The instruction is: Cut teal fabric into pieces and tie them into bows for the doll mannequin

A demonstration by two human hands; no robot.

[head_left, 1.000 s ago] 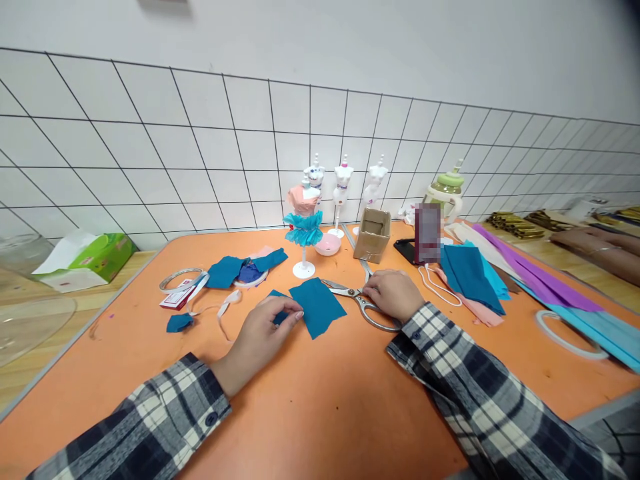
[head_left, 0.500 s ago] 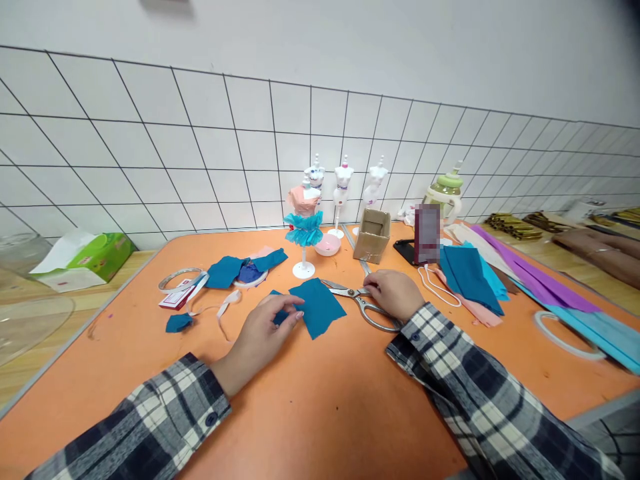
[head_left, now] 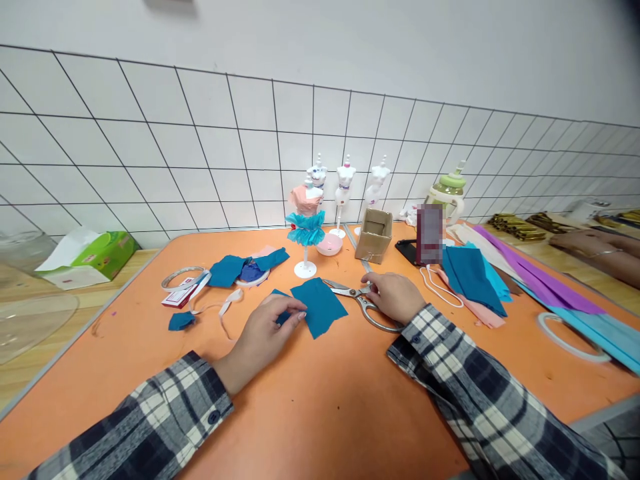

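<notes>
My left hand [head_left: 267, 327] rests low over the orange table, thumb and fingers a little apart. A small dark-blue paper piece [head_left: 281, 316] shows between them, partly hidden. Touching or close to its fingertips is a larger dark-blue crepe paper piece [head_left: 320, 308], lying flat. My right hand [head_left: 396, 297] has its curled fingers at the upper handle loop of metal scissors [head_left: 367, 311]. The scissors lie on the table, blades pointing left to the paper's upper right corner. Behind the paper stands a small mannequin [head_left: 306, 223] in a peach top and turquoise ruffled skirt.
Three white mannequins [head_left: 345, 183] stand by the tiled wall, near a pink bowl [head_left: 330, 245] and a cardboard box [head_left: 374, 237]. Blue scraps [head_left: 227, 270] and tape rolls lie left. Right are a phone [head_left: 429, 233], a bottle [head_left: 447, 193] and crepe paper strips [head_left: 540, 273].
The view has shifted slightly. The index finger of my right hand has lifted a little away from the thumb; my left hand, the paper and the scissors stay almost in place.
</notes>
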